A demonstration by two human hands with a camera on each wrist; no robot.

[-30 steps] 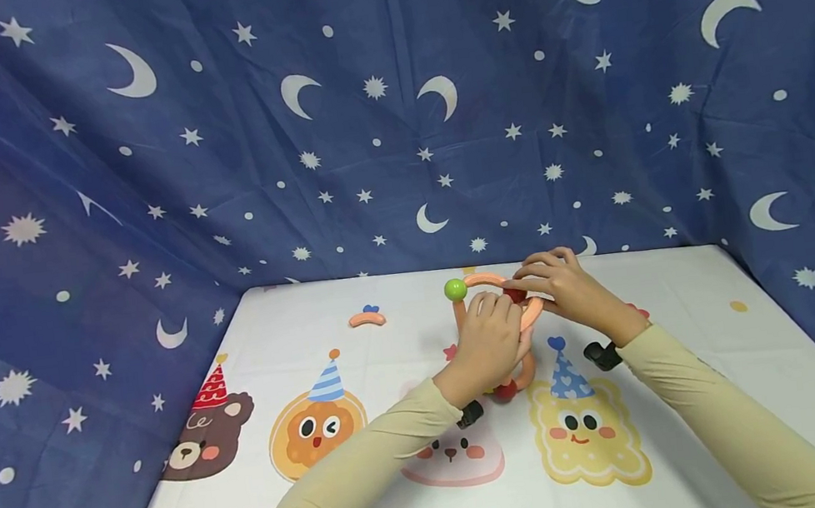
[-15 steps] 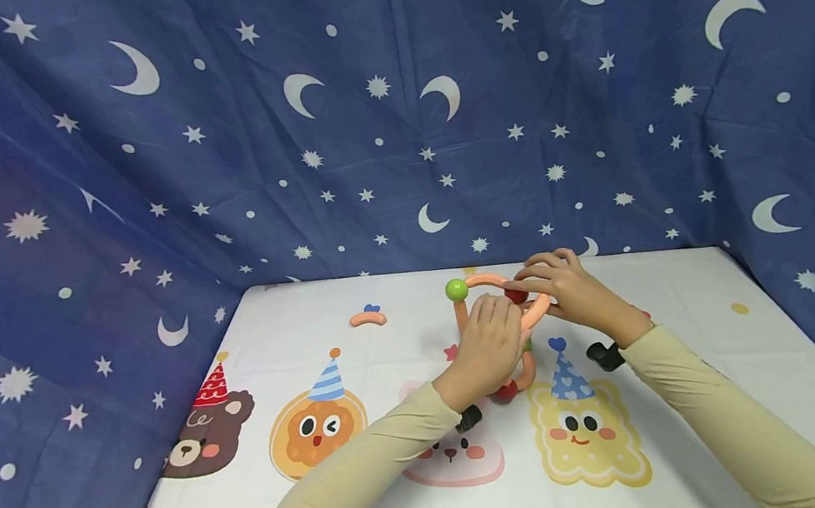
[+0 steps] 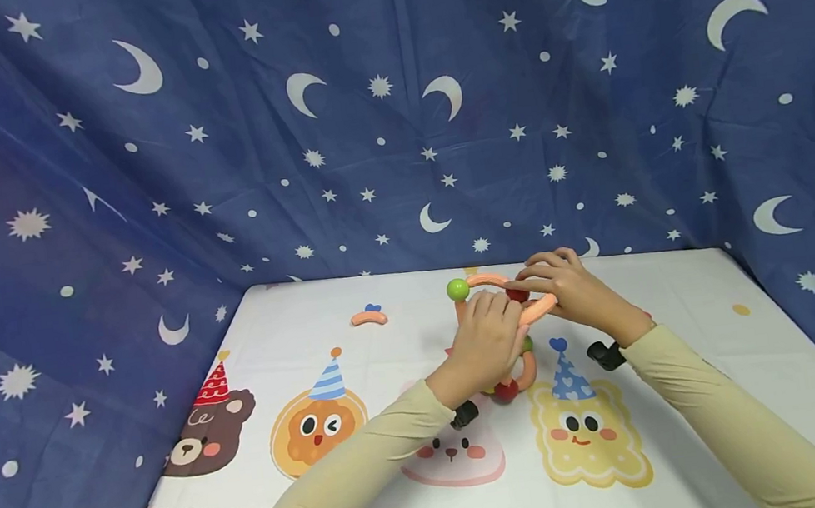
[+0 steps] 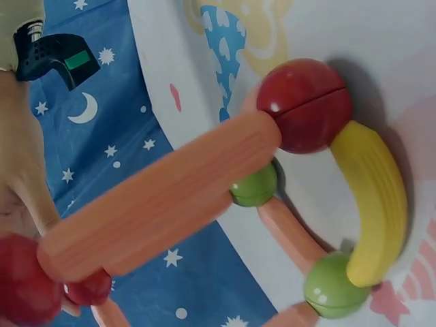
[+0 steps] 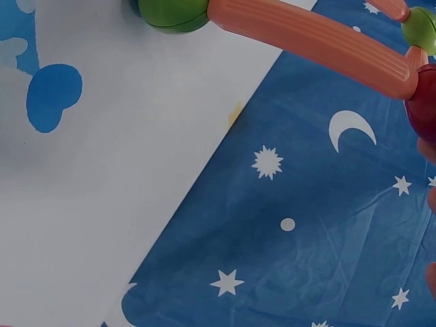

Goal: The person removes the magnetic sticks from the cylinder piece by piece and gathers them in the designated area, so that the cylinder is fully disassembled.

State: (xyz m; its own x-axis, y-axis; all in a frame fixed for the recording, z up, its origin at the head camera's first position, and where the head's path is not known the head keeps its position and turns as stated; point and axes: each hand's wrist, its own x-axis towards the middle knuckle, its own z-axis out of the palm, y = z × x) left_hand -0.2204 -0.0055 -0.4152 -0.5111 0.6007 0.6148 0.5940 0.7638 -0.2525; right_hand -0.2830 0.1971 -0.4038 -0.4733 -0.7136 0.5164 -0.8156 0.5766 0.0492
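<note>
A toy frame of curved orange rods (image 3: 488, 279) and coloured balls stands upright on the table. My left hand (image 3: 480, 345) is at its near side and grips a curved orange rod (image 3: 539, 308), whose free end points right. The fingers of my right hand (image 3: 568, 289) hold the red ball (image 3: 517, 295) at the frame's top right corner. At the top left corner is a green ball (image 3: 458, 289). Lower down, the left wrist view has another red ball (image 4: 306, 105), a yellow curved rod (image 4: 378, 204) and green balls (image 4: 336, 285). My left fingers are outside that view.
A loose orange rod (image 3: 369, 318) lies at the back left of the white printed tablecloth (image 3: 683, 290). Behind the table hangs a blue curtain (image 3: 367, 166) with moons and stars. Black wrist cameras (image 3: 606, 355) are on both arms.
The orange rod in my left hand has swung outward, its free end moving right and tilting flatter. My right hand stays nearly in place on the red ball.
</note>
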